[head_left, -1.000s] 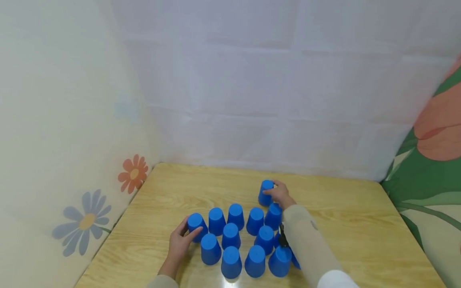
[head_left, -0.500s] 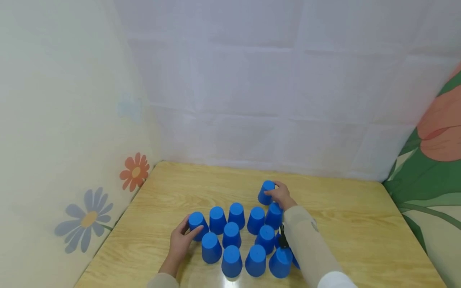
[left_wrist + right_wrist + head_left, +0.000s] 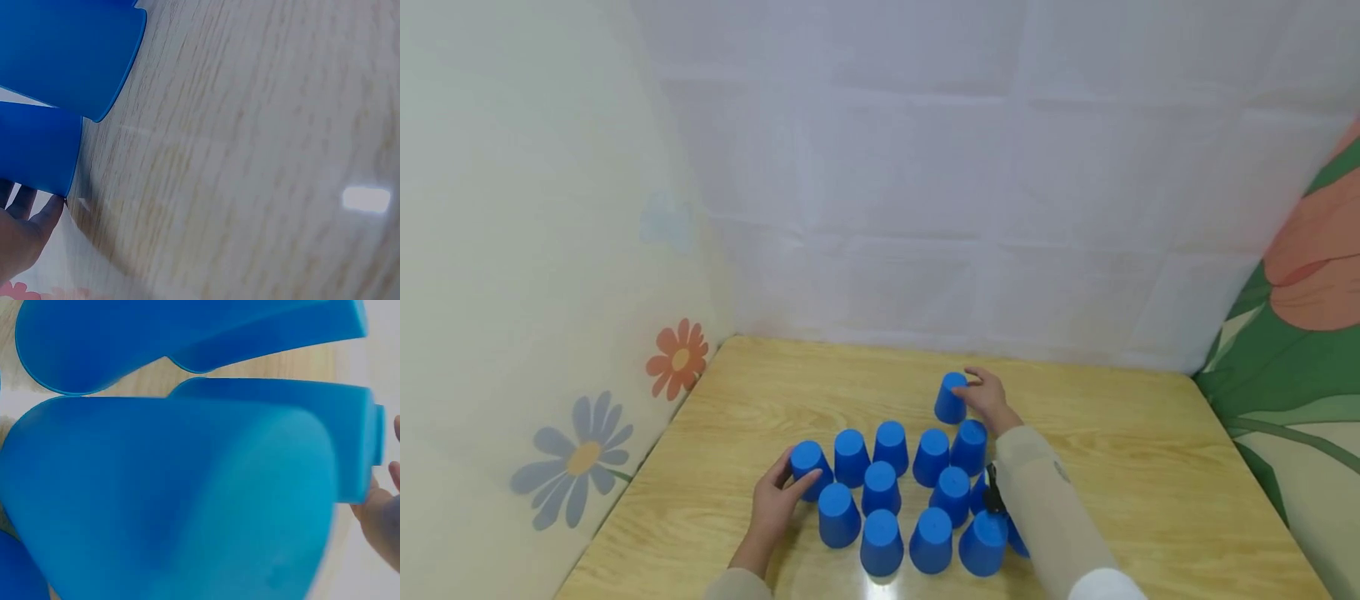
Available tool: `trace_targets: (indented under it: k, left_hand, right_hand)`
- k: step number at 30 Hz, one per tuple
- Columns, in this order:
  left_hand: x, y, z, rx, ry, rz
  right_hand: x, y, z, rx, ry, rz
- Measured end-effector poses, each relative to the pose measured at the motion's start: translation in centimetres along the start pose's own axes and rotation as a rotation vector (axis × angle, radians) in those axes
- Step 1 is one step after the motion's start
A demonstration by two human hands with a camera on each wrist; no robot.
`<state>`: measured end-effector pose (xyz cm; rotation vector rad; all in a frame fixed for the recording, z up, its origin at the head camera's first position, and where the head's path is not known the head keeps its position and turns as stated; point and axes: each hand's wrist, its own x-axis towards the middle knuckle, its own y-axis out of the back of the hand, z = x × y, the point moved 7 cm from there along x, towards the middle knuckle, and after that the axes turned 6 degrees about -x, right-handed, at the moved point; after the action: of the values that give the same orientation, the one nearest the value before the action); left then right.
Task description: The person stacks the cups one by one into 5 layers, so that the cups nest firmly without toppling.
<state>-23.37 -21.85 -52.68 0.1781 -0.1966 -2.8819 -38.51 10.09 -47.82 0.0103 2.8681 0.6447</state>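
Observation:
Upside-down blue plastic cups stand close together on the wooden table. My left hand (image 3: 775,502) grips the leftmost cup (image 3: 809,468), thumb on its near side and fingers behind it. In the left wrist view, the fingertips (image 3: 47,215) meet that cup's (image 3: 37,147) wall. My right hand (image 3: 987,395) is at the rearmost cup (image 3: 951,400), its fingers spread and lifted off, the thumb still near the cup's upper side. In the right wrist view, a near cup (image 3: 169,494) covers much of the scene, and the hand (image 3: 378,519) shows only at the right edge.
Several more inverted cups (image 3: 882,543) stand in rows between my arms. My right sleeve (image 3: 1048,508), with a black strap end (image 3: 992,492), partly hides cups at the right. The wooden table (image 3: 1150,467) meets a white sheet (image 3: 880,292) behind and a flower-painted wall (image 3: 580,458) at left.
The right hand's fingers have loosened from the rearmost cup and lifted slightly; that cup stays behind the others. The left hand keeps its place on the leftmost cup.

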Motion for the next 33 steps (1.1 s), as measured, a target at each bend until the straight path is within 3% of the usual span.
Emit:
trace_targets:
  k: [7, 16, 22, 23, 25, 29, 30, 33]
  left_hand:
    - [0.0, 0.0, 0.1, 0.001, -0.021, 0.006]
    - [0.0, 0.1, 0.0, 0.009, -0.03, 0.008]
    - [0.3, 0.9, 0.3, 0.019, -0.03, 0.014]
    - [0.4, 1.1, 0.4, 0.023, -0.035, 0.017]
    - [0.6, 1.5, 0.6, 0.023, -0.042, 0.023]
    - [1.3, 2.2, 1.1, 0.045, -0.046, 0.037]
    - [1.5, 2.4, 1.2, 0.043, -0.047, 0.043]
    - [2.0, 3.0, 1.7, 0.057, -0.055, 0.055]
  right_hand:
    - [-0.8, 0.8, -1.9, 0.113, 0.045, -0.045]
    - [-1.7, 2.5, -2.7, 0.115, 0.096, -0.088]
    - [-2.6, 3.5, -3.2, 0.13, 0.144, -0.115]
    - [-1.5, 3.6, -2.3, 0.157, 0.19, -0.133]
    - [-1.8, 3.9, -2.7, 0.166, 0.209, -0.142]
    - [-2.4, 4.6, -3.2, 0.143, 0.237, -0.175]
    - [-3.8, 4.9, -4.3, 0.104, 0.21, -0.168]
    - [-4.3, 5.4, -4.3, 0.068, 0.231, -0.188]
